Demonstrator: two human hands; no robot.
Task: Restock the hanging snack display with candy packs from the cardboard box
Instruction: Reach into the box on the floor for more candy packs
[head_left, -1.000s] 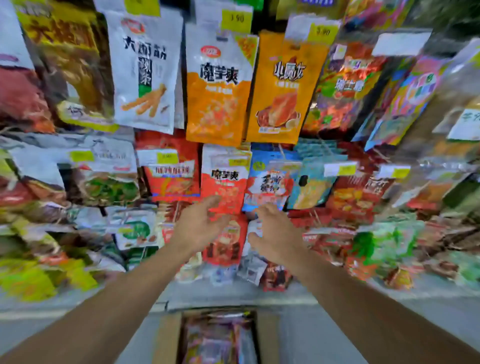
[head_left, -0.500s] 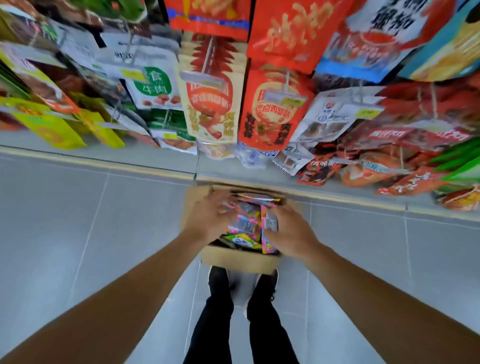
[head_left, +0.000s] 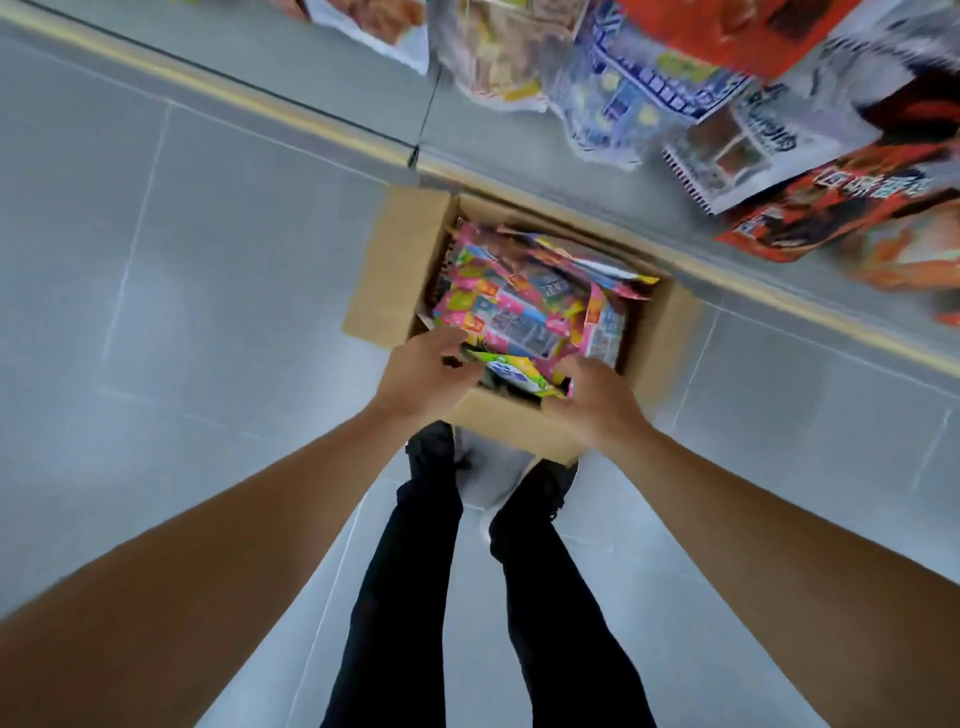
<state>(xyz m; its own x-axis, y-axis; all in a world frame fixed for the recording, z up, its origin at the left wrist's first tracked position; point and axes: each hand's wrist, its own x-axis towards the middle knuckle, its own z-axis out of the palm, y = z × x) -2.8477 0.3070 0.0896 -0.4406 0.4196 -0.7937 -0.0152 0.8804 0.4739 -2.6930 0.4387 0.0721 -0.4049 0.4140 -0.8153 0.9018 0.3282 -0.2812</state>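
Note:
An open cardboard box (head_left: 400, 265) stands on the grey floor against the foot of the display. It is full of bright pink, yellow and green candy packs (head_left: 514, 312). Both of my hands reach into its near end. My left hand (head_left: 426, 374) has its fingers curled on the left edge of a green-yellow candy pack (head_left: 511, 373). My right hand (head_left: 597, 397) curls its fingers round the pack's right side, by a pink edge. The lowest bags of the hanging snack display (head_left: 727, 104) show at the top right.
The display's grey base ledge with a yellow strip (head_left: 311, 122) runs diagonally behind the box. My legs in black trousers (head_left: 415, 571) and dark shoes stand just short of the box. Grey floor tiles (head_left: 156, 312) spread to the left and right.
My view has dropped from the hanging bags to the box on the floor. Both hands came down from the display into the box and have closed on a candy pack at its near end.

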